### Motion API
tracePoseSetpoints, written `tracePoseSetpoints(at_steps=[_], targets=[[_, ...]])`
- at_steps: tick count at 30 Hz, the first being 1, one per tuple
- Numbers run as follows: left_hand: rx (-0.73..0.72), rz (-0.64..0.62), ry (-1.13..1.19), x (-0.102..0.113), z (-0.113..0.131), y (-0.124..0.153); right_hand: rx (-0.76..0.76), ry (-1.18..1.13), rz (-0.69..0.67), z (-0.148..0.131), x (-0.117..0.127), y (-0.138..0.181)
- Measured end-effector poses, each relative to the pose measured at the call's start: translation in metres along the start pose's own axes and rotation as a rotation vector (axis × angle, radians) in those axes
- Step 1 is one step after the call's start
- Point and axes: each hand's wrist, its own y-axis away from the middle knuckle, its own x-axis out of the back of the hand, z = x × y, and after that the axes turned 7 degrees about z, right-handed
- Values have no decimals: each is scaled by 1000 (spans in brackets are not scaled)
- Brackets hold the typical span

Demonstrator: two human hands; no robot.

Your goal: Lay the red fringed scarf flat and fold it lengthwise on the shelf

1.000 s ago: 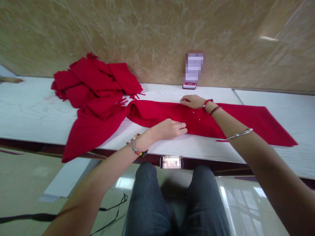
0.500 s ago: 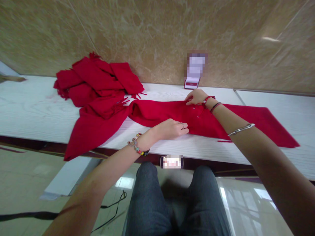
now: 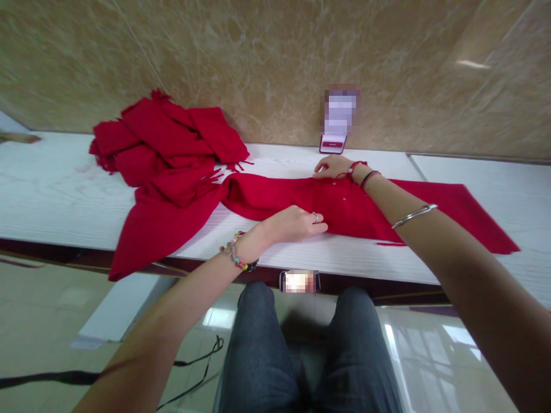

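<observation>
A long red scarf lies stretched across the white table, its left part hanging over the front edge. My left hand rests on the scarf's near edge, fingers curled and pinching the cloth. My right hand lies at the scarf's far edge, fingers pressed down on the fabric. Both wrists wear bracelets.
A pile of more red scarves sits at the back left against the marble wall. A small red and white stand leans on the wall behind my right hand. Black cords lie on the floor by my knees.
My right hand shifted a little along the scarf's far edge, toward the wall and then slightly left. My left hand has stayed at the near edge.
</observation>
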Motion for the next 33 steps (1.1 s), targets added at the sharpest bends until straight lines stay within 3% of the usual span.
tracePoseSetpoints(at_steps=[8, 17, 24, 28, 33], targets=[[9, -15, 11, -3, 1, 2, 50, 31, -26, -32, 4, -16], [228, -98, 260, 16, -5, 11, 237, -183, -112, -5, -4, -4], [306, -213, 399, 39, 0, 37, 234, -19, -30, -16, -12, 8], [424, -141, 371, 38, 7, 47, 219, -9, 2, -18, -8, 8], [417, -125, 356, 34, 15, 46, 136, -80, 85, -7, -3, 2]])
